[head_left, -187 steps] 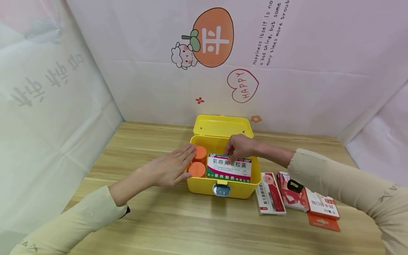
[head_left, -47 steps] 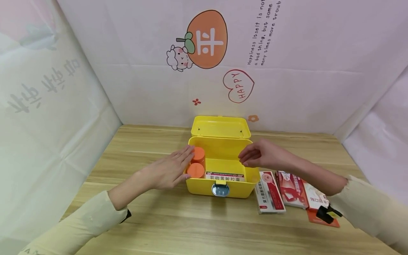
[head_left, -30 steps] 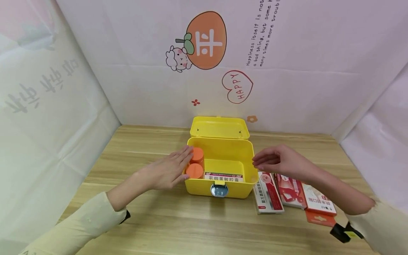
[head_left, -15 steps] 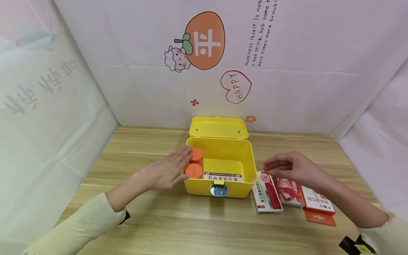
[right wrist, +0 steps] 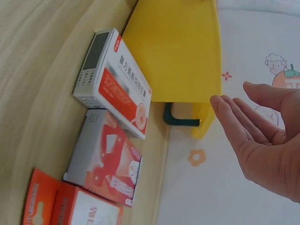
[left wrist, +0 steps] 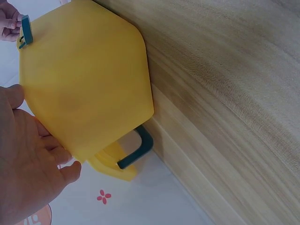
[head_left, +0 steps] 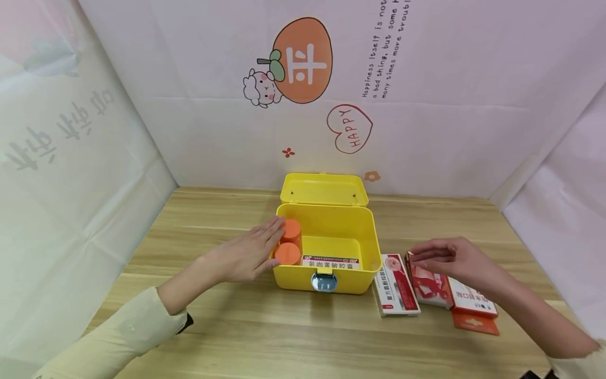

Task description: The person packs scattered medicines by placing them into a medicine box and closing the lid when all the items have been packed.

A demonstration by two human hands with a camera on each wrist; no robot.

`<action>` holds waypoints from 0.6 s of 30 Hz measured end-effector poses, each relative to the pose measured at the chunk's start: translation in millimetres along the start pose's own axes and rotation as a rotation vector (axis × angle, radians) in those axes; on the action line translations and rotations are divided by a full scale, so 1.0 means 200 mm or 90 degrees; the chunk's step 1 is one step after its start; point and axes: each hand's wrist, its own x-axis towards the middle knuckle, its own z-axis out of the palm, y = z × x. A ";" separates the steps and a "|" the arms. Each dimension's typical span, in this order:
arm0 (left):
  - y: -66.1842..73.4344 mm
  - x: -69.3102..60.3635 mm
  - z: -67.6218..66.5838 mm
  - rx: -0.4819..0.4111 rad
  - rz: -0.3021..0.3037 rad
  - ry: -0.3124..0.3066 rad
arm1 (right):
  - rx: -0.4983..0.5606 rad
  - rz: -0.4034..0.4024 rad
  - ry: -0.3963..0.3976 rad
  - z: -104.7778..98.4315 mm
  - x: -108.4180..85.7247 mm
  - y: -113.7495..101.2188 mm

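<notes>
A yellow storage box (head_left: 352, 281) stands with its lid (head_left: 325, 189) raised. Inside, two orange-capped bottles (head_left: 288, 253) fill the left end, and a green-and-magenta-edged medicine box (head_left: 331, 263) lies along the front wall. My left hand (head_left: 241, 255) rests with straight fingers on the left rim, touching or close to the caps. My right hand (head_left: 456, 260), fingers relaxed and holding nothing, hovers over a red medicine box (head_left: 433, 287). In the right wrist view that red box (right wrist: 110, 159) sits below the right hand (right wrist: 262, 136), apart from it.
A white-and-red medicine box (head_left: 397, 287) lies just right of the yellow box. Beyond the red box are a white-and-red bandage box (head_left: 473, 299) and its orange hang tab (head_left: 475, 322). A printed cloth wall (head_left: 426, 147) closes off the table's back.
My right hand let go of the green-and-magenta-edged medicine box, which now sits lower inside the yellow box. It then moved right, out over the red box. My left hand stayed.
</notes>
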 end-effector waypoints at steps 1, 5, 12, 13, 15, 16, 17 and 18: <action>0.00 0.00 0.00 -0.001 0.000 0.000 | 0.004 0.006 0.000 0.00 -0.01 0.01; 0.00 0.00 0.00 -0.002 0.001 0.001 | 0.019 0.026 0.003 -0.01 -0.03 0.07; -0.01 0.00 0.00 -0.003 -0.001 0.002 | 0.015 0.046 0.008 -0.02 -0.05 0.16; -0.01 0.00 0.00 -0.003 -0.002 0.001 | 0.015 0.051 0.007 -0.02 -0.05 0.17; -0.01 0.00 0.00 -0.001 -0.002 0.002 | 0.019 0.060 0.010 -0.01 -0.05 0.20; -0.01 0.00 0.00 -0.002 -0.002 0.002 | 0.021 0.062 0.012 -0.01 -0.05 0.21; -0.01 0.00 0.00 -0.001 -0.001 0.002 | 0.023 0.063 0.014 -0.01 -0.06 0.22; -0.01 0.00 0.00 -0.001 0.000 0.002 | 0.024 0.064 0.017 -0.01 -0.06 0.23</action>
